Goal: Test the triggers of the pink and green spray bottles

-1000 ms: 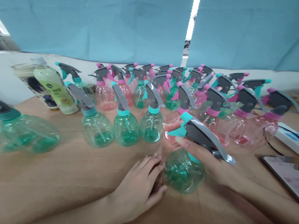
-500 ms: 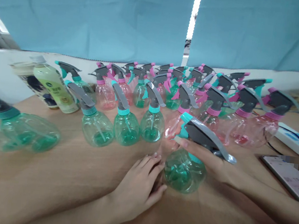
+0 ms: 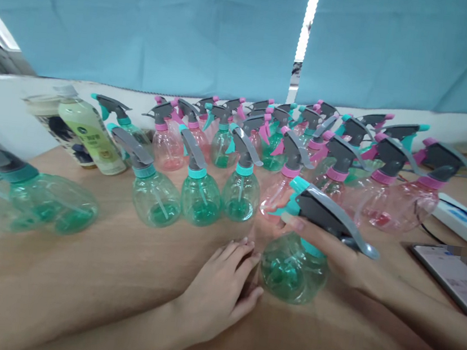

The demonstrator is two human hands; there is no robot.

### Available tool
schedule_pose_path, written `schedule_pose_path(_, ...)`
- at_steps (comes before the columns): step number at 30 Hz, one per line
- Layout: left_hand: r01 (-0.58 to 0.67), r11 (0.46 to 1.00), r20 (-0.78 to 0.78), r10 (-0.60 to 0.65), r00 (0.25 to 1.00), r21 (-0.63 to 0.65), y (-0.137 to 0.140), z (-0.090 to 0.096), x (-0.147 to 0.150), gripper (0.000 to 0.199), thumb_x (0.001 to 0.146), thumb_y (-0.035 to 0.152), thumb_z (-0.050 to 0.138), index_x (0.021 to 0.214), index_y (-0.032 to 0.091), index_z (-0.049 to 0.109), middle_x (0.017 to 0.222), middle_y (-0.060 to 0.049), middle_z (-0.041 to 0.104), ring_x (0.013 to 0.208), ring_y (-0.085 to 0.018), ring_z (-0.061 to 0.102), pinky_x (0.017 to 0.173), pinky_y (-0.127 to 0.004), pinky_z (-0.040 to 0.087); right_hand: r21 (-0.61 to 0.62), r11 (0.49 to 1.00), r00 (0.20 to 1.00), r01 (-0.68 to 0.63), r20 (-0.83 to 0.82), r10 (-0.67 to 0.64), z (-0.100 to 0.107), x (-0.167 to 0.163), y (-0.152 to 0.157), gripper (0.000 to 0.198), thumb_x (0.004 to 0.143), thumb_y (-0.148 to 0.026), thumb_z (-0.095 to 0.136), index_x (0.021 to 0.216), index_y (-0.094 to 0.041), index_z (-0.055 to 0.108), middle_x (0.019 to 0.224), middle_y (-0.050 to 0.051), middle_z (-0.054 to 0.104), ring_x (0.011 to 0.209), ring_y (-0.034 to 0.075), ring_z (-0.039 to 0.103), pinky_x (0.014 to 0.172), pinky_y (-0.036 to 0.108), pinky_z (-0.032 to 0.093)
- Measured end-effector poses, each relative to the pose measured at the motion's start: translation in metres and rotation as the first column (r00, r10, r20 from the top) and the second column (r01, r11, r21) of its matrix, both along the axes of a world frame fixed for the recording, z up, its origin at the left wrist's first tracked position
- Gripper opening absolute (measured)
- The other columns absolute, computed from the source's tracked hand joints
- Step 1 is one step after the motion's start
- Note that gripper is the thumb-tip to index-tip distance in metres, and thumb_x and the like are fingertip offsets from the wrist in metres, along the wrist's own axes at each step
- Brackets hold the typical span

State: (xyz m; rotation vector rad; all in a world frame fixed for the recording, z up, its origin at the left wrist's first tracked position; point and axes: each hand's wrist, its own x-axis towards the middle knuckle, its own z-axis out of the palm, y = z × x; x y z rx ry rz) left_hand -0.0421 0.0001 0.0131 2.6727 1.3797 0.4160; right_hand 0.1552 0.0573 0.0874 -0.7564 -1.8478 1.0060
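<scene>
A clear green spray bottle (image 3: 289,275) with a teal collar and grey trigger head stands tilted on the table at centre right. My right hand (image 3: 344,259) is closed around its neck, just under the head, with a finger reaching toward the teal trigger. Part of that hand is hidden behind the bottle head. To the left of this bottle, my left hand (image 3: 222,284) lies on the tabletop, palm down, fingers slightly bent and holding nothing. Its fingertips are close to the bottle's side. Behind the hands stand green spray bottles (image 3: 200,199) in a short row.
Several pink spray bottles (image 3: 412,197) crowd the back right with more green ones. More green spray bottles (image 3: 53,204) stand at the left. A light-green labelled bottle (image 3: 92,132) leans behind. A phone (image 3: 450,281) and white power strip (image 3: 462,220) lie at the right.
The whole scene has shifted slightly rightward in view. The held spray bottle's head sits a touch farther right; both hands keep almost the same pose.
</scene>
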Motion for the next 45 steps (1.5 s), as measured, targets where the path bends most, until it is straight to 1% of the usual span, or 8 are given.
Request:
schedule_pose_path(9,-0.004,1.0,0.006,0.004,1.0,-0.009,0.0,-0.001,0.0,0.046,0.09,0.028,0.061,0.129,0.008,0.05,0.137,-0.018,0.052,0.129,-0.032,0.045,0.106,-0.05,0.04,0.028,0.999,0.999,0.036,-0.016,-0.036,0.0,0.0,-0.003,0.011,0.088,-0.035,0.061,0.087,-0.027,0.068,0.082,-0.001,0.068,0.072,0.015,0.063,0.067,0.028,0.052)
schedule_pose_path(14,0.0,1.0,0.002,0.0,1.0,-0.018,0.001,-0.001,0.001,0.045,0.09,0.028,0.061,0.129,0.007,0.051,0.137,-0.019,0.052,0.129,-0.033,0.045,0.106,-0.05,0.04,0.037,0.999,0.999,0.032,0.009,-0.033,0.0,0.0,-0.003,0.015,0.09,-0.036,0.057,0.083,-0.027,0.066,0.073,-0.002,0.063,0.063,0.014,0.058,0.06,0.027,0.048)
schedule_pose_path(20,0.002,1.0,0.002,-0.002,1.0,-0.007,0.001,-0.001,0.0,0.044,0.091,0.028,0.061,0.128,0.007,0.051,0.137,-0.019,0.052,0.13,-0.033,0.044,0.106,-0.05,0.039,-0.01,0.999,0.998,0.038,0.052,-0.037,0.0,0.001,-0.003,0.016,0.09,-0.037,0.056,0.1,-0.03,0.066,0.066,-0.002,0.057,0.063,0.017,0.057,0.059,0.029,0.046)
schedule_pose_path(26,0.009,1.0,0.013,-0.009,1.0,-0.01,-0.001,-0.001,-0.001,0.043,0.091,0.028,0.06,0.128,0.007,0.051,0.136,-0.019,0.052,0.129,-0.032,0.044,0.106,-0.051,0.039,0.041,0.998,0.998,0.047,0.037,-0.048,0.002,0.001,-0.005,0.016,0.089,-0.038,0.055,0.097,-0.031,0.068,0.063,-0.001,0.055,0.056,0.016,0.053,0.052,0.029,0.042)
schedule_pose_path(33,0.005,1.0,0.012,-0.005,1.0,-0.013,0.001,-0.001,0.0,0.04,0.091,0.028,0.06,0.125,0.009,0.053,0.136,-0.018,0.052,0.129,-0.032,0.044,0.106,-0.05,0.039,0.021,0.997,0.997,0.068,0.045,-0.068,-0.005,0.001,-0.002,0.026,0.089,-0.041,0.054,0.11,-0.031,0.066,0.06,-0.002,0.054,0.054,0.017,0.052,0.049,0.03,0.038)
schedule_pose_path(39,0.009,1.0,0.002,-0.009,1.0,-0.004,0.0,0.001,0.0,0.037,0.091,0.028,0.06,0.122,0.009,0.055,0.135,-0.019,0.053,0.127,-0.033,0.047,0.105,-0.049,0.041,-0.032,0.995,0.996,0.091,0.003,-0.091,-0.007,-0.002,-0.002,0.019,0.088,-0.037,0.057,0.103,-0.028,0.065,0.068,-0.002,0.056,0.062,0.017,0.056,0.057,0.03,0.043)
schedule_pose_path(42,-0.002,1.0,-0.007,0.002,1.0,0.005,-0.001,0.0,0.0,0.036,0.091,0.029,0.059,0.122,0.01,0.055,0.135,-0.018,0.052,0.126,-0.033,0.048,0.105,-0.05,0.041,-0.004,0.994,0.994,0.111,0.008,-0.111,-0.007,-0.002,-0.003,0.01,0.088,-0.035,0.057,0.09,-0.026,0.062,0.062,-0.004,0.049,0.056,0.015,0.049,0.055,0.029,0.039)
schedule_pose_path(45,-0.011,1.0,-0.005,0.012,1.0,0.012,-0.001,0.0,0.0,0.035,0.091,0.029,0.059,0.121,0.012,0.055,0.136,-0.017,0.053,0.127,-0.032,0.048,0.104,-0.05,0.041,0.008,0.993,0.993,0.119,-0.009,-0.119,-0.011,-0.002,-0.002,0.015,0.088,-0.037,0.057,0.079,-0.025,0.056,0.062,-0.005,0.044,0.054,0.013,0.042,0.052,0.028,0.035)
